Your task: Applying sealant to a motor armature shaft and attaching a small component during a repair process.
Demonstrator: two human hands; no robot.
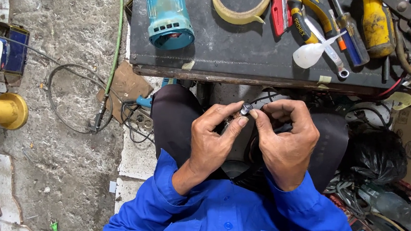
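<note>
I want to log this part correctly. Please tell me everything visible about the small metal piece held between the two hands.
The small metal piece looks silvery with a dark centre, round and short like a ring or cap. It is pinched between the fingertips of the left hand and right hand, above the lap, just below the workbench edge. Finer detail is too small to tell.

Head camera looks straight down, close above the lap

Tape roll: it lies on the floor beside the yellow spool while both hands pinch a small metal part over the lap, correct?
Not quite. The tape roll lies on the dark workbench, as the head view shows. Both the left hand and the right hand do pinch the small metal part over the lap.
</note>
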